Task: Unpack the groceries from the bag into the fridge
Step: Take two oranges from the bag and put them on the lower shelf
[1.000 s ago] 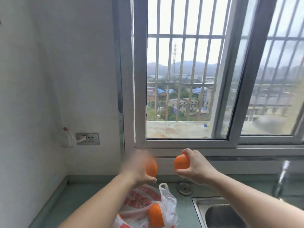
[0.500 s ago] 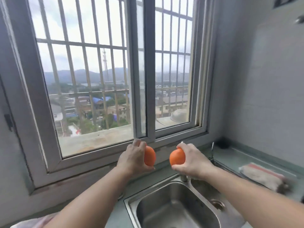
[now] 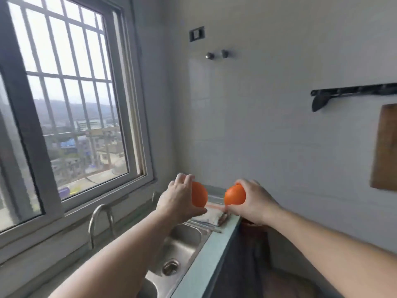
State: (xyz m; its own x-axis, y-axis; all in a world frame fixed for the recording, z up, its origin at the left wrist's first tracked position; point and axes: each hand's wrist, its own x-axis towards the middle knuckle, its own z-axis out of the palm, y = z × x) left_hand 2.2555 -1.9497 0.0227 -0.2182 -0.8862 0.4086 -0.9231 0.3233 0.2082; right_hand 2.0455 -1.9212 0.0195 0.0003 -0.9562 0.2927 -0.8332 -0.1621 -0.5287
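My left hand [image 3: 179,198] grips one orange [image 3: 199,194], held in the air over the right end of the sink. My right hand [image 3: 254,203] grips a second orange [image 3: 234,195] at the same height, a short gap apart from the first. Both arms reach forward from the bottom of the view. The grocery bag and the fridge are out of view.
A steel sink [image 3: 178,250] with a curved tap [image 3: 100,220] runs along the counter below the barred window [image 3: 64,100]. A folded cloth [image 3: 211,217] lies at the counter's far end. On the right wall hang a black rail [image 3: 352,92] and a wooden board [image 3: 384,147].
The view has swung right, from the bag by the window to the sink and the right wall. Both hands have kept their oranges and travelled with the turn; the bag has left the view.
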